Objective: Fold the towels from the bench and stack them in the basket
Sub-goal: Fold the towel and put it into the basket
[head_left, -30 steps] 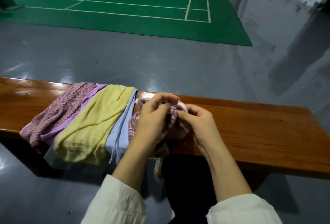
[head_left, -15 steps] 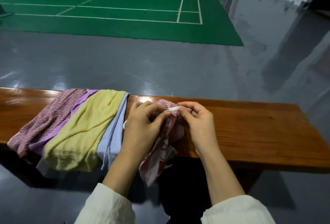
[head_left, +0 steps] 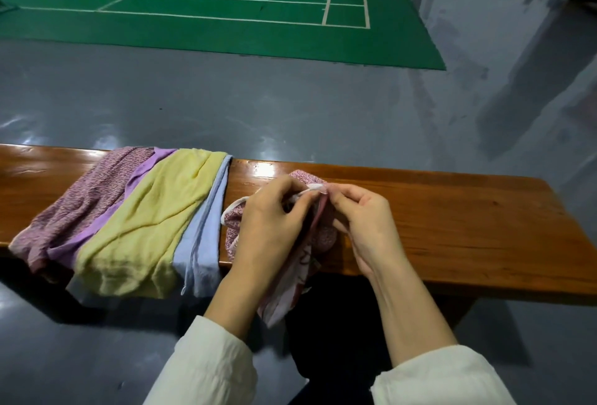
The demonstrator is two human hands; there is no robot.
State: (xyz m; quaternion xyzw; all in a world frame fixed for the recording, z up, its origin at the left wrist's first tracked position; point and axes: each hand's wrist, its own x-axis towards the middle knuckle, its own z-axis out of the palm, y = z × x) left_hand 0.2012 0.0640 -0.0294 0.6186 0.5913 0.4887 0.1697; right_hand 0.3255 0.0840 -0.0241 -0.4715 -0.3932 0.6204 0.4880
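Pinching the white hem of the pink patterned towel, both hands meet over the middle of the wooden table. The left hand has its grip closed on that edge, fingers curled in. The right hand answers with a tight pinch on the same hem just beside it, the two sets of fingertips nearly meeting. The towel itself sits bunched on the table between and under the hands, and a long tail of it spills off the near edge and hangs below the left wrist. Off to the left, four more towels lie draped across the table in overlapping bands, their ends drooping over the near edge. There is a speckled mauve towel farthest out, then a purple towel, a broad yellow towel and a pale blue towel closest to the action. That blue one runs just beside the pink towel's looped edge, and it may be touching, though the left hand hides the spot. Cream sleeves frame the bottom, with grey floor and a green court beyond.
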